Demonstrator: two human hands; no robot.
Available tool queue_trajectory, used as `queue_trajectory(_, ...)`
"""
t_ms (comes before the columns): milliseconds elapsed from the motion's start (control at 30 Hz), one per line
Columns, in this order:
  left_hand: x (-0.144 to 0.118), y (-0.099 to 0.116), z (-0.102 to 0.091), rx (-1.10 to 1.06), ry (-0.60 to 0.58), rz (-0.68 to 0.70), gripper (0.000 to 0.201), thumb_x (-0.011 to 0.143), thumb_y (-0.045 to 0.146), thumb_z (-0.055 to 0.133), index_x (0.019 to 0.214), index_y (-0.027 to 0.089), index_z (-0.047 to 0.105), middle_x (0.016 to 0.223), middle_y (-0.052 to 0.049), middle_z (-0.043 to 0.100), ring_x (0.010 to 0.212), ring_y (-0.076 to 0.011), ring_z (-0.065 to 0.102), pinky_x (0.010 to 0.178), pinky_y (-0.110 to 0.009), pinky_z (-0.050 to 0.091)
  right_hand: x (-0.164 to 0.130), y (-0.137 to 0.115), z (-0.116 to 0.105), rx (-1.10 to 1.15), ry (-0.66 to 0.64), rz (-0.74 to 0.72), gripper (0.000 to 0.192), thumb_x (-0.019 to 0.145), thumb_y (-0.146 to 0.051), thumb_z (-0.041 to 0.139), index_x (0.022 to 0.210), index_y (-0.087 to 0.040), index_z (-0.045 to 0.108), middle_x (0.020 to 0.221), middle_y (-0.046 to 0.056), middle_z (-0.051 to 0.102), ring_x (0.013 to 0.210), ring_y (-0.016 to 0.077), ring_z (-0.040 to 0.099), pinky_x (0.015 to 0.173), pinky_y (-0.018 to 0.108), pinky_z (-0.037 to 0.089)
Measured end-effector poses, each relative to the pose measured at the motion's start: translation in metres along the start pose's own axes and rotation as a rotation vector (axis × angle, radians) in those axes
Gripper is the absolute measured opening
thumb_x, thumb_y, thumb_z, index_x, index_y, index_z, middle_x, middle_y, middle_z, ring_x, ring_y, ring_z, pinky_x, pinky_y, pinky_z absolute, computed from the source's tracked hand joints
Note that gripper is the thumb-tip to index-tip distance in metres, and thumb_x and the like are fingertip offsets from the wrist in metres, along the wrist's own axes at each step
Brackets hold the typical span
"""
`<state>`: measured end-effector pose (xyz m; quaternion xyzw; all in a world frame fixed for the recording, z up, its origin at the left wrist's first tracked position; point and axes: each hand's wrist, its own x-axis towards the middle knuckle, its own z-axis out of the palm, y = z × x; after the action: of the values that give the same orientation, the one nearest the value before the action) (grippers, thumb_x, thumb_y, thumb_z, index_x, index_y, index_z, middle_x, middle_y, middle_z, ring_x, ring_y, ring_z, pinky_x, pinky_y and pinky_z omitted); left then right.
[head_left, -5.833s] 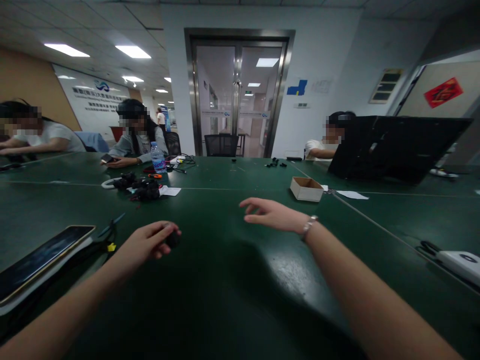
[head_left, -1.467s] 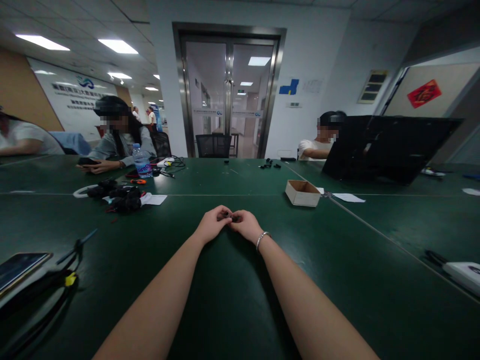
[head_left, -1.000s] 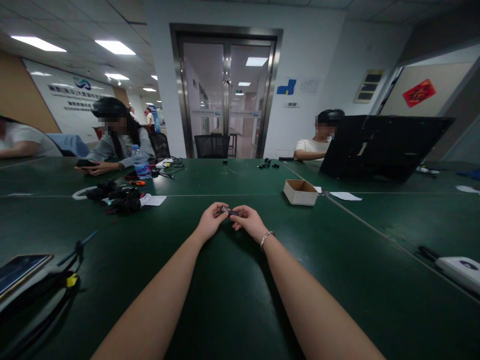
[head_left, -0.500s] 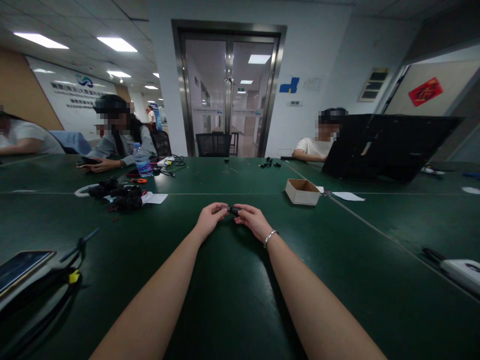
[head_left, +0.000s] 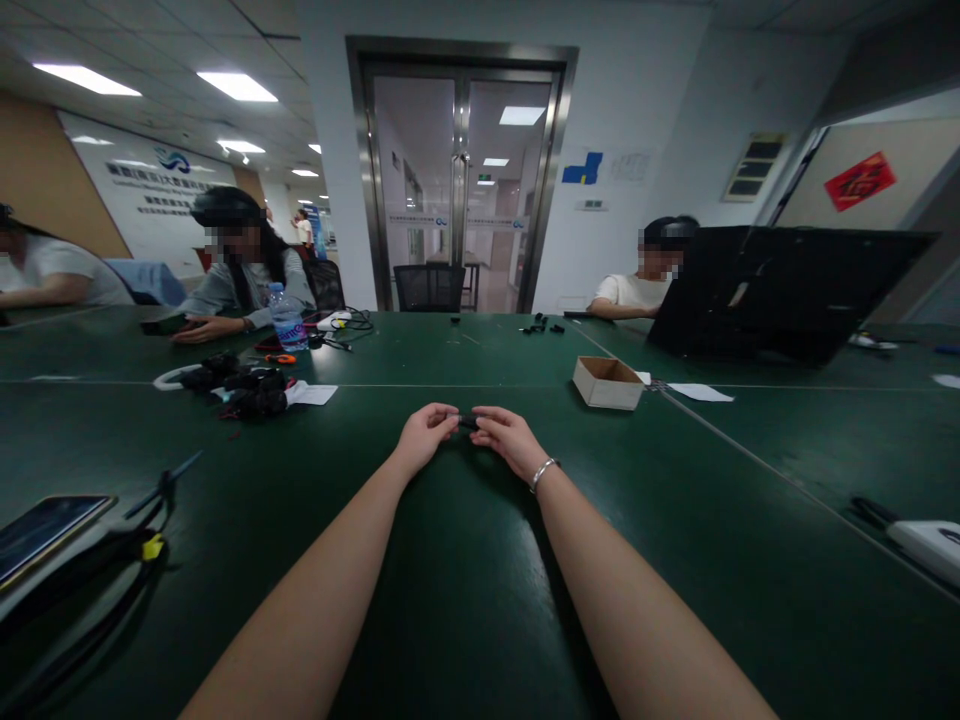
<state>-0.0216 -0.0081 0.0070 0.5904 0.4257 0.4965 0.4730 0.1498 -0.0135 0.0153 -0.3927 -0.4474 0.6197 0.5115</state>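
The left hand (head_left: 426, 438) and the right hand (head_left: 510, 438) are meeting over the middle of the green table (head_left: 457, 600), and both are pinching a small black thing (head_left: 468, 421). The fingers of each hand are pressing on it, one end each, and it is lying sideways between the fingertips. I cannot tell if it is one piece or two bits touching. Far and to the right of the hands, a little pale box (head_left: 607, 392) is sitting with its top open, showing brown inside walls; its bottom is hiding from view. Far and to the left, a clear plastic bottle (head_left: 287, 322) is standing upright with its cap on. It is wearing a blue and purple label with white letters too small to read, and I cannot tell how full it is. On the far left wall, a big white sign (head_left: 157, 190) is showing a blue wavy mark and dark writing that is too blurry to read for sure. Far right, a red paper diamond (head_left: 860, 182) is showing one big dark character, looking like 福. The glass doors (head_left: 420, 140) in the middle are carrying tiny writing and blue marks.
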Motion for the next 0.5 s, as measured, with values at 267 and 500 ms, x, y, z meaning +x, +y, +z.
queue_trajectory(267, 0.0003, -0.0002, 0.0004, 0.03, 0.01, -0.013, 0.03, 0.075, 0.033, 0.065, 0.096, 0.013, 0.061, 0.09, -0.008, 0.066, 0.08, -0.0179, 0.064, 0.072, -0.03, 0.049, 0.0014, 0.0024, -0.0028, 0.04, -0.026, -0.02, 0.017, 0.082, -0.004, 0.06, 0.098, -0.01, 0.062, 0.077, 0.006, 0.066, 0.065, 0.0129, 0.066, 0.063, 0.022, 0.058)
queue_trajectory(500, 0.0014, -0.0028, 0.0008, 0.04, 0.019, -0.01, 0.028, 0.076, 0.034, 0.065, 0.094, 0.014, 0.061, 0.09, -0.008, 0.066, 0.078, -0.0171, 0.064, 0.068, -0.027, 0.048, 0.0025, 0.0038, -0.0042, 0.06, -0.037, -0.027, 0.02, 0.078, -0.003, 0.064, 0.097, -0.01, 0.063, 0.077, 0.006, 0.066, 0.066, 0.0142, 0.066, 0.065, 0.023, 0.058)
